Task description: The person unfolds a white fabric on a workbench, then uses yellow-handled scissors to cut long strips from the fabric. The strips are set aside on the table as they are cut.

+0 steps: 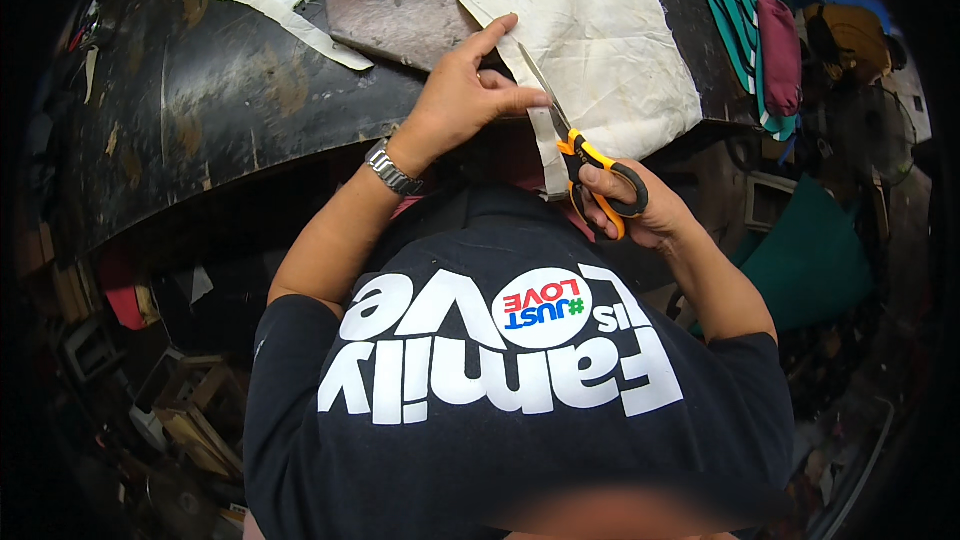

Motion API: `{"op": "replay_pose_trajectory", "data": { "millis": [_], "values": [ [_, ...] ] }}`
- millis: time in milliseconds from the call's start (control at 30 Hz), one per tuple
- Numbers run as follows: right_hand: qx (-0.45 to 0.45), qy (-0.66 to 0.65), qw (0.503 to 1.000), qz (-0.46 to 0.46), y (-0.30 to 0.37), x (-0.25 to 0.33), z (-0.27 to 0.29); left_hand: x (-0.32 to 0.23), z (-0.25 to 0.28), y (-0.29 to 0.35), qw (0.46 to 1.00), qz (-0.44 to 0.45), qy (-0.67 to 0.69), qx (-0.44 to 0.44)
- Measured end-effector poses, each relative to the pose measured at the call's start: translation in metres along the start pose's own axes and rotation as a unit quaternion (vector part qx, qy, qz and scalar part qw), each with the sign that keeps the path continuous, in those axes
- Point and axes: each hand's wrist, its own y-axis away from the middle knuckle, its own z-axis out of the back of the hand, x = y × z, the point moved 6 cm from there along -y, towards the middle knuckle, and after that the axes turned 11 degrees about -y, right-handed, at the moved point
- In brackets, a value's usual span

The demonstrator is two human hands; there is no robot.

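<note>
A large cream cloth (610, 40) lies over the table and hangs past its near edge. Along its left side a narrow cloth strip (546, 145) is partly cut away and droops toward my lap. My left hand (468, 85) holds that side, its thumb on the strip and its index finger on the cloth farther up. In my right hand (645, 208) are scissors (590, 155) with black and yellow handles. Their blades point up and away, lying along the line between strip and cloth. Part of the blades is hidden by the cloth.
The dark, worn table (230, 110) carries a brown flat slab (395, 5) and a loose cream strip (300, 25) at the far left. Folded green fabric (730, 0) and a maroon bundle (778, 55) sit at the right. Green cloth (815, 255) hangs below them.
</note>
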Motion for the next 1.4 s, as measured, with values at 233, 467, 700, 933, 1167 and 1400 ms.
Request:
{"op": "replay_pose_trajectory", "data": {
  "millis": [233,467,700,933,1167,1400],
  "values": [
    [0.039,0.026,0.999,-0.001,-0.007,0.019,-0.005,-0.008,0.025,-0.016,0.995,-0.066,-0.026,-0.07],
    [0.043,-0.013,0.999,-0.003,-0.019,0.032,-0.013,-0.005,0.023,-0.015,0.996,-0.057,0.035,-0.06],
    [0.028,0.023,0.999,-0.02,-0.014,0.031,-0.014,-0.008,0.025,-0.012,0.999,-0.022,0.019,-0.032],
    [0.058,-0.001,0.998,-0.01,-0.019,0.027,-0.017,-0.013,0.029,-0.014,0.995,-0.079,0.043,-0.053],
    [0.051,0.034,0.998,-0.013,-0.017,0.026,-0.02,-0.011,0.03,-0.011,0.996,-0.067,0.051,-0.041],
    [0.036,0.059,0.998,0.006,-0.011,0.026,-0.026,-0.017,0.028,-0.008,0.996,-0.068,0.044,-0.031]
  ]
}}
